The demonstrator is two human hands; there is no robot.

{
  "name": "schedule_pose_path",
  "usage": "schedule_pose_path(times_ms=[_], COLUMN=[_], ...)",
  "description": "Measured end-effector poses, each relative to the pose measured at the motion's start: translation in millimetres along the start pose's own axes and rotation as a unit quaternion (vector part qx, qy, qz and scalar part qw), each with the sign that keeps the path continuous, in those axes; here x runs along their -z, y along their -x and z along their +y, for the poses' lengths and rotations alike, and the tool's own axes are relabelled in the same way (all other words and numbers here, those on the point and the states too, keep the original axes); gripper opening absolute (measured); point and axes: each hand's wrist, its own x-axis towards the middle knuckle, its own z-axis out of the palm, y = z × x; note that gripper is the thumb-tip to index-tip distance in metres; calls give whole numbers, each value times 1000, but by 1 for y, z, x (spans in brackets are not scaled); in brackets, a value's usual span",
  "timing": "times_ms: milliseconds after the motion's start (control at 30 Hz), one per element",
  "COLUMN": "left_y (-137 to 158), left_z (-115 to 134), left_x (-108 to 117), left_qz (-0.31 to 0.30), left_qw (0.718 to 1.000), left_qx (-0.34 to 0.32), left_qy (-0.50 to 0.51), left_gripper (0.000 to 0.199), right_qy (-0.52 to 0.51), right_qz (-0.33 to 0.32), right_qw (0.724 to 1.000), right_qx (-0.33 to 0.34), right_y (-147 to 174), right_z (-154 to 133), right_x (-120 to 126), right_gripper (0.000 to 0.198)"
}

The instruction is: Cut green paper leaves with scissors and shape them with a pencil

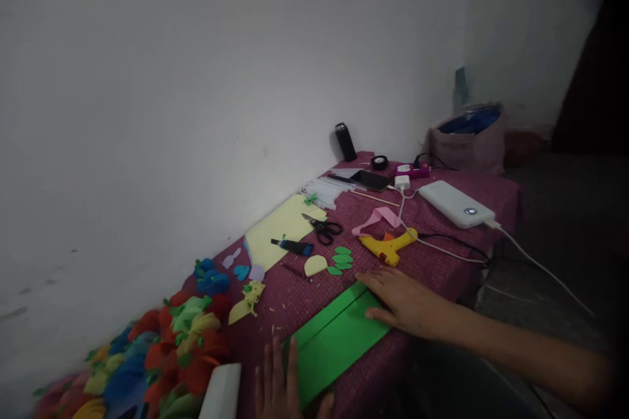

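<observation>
From my end: green sheet (339, 348) flat on purple cloth (304, 304); left hand (279, 385) at its near end, fingers spread; right hand (407, 302) open over far end. I'd press evenly, avoiding skew.

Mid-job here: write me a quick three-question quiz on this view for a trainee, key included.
1. Which is nearer the yellow plastic glue gun: the left hand or the right hand?
2. True or false: a white cable is plugged into the white rectangular power bank.
3. What lies between the hands? A) pink strip; B) flat green rectangular sheet; C) black-handled scissors.

Key: 1. right hand; 2. true; 3. B.
</observation>
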Motion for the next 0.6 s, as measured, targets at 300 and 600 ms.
schedule_pose_path(times_ms=[300,600], left_y=[-12,-10], left_z=[21,-27], left_x=[-1,17], left_qz=[201,81], left_qw=[968,994], left_qx=[-124,-59], left_qy=[82,37], left_gripper=[29,41], right_qy=[-4,-126], right_qz=[-89,-193], right_qw=[995,969], right_qx=[-42,-92], right_y=[-63,-54], right_z=[-5,-18], right_x=[-12,-14], right_gripper=[35,50])
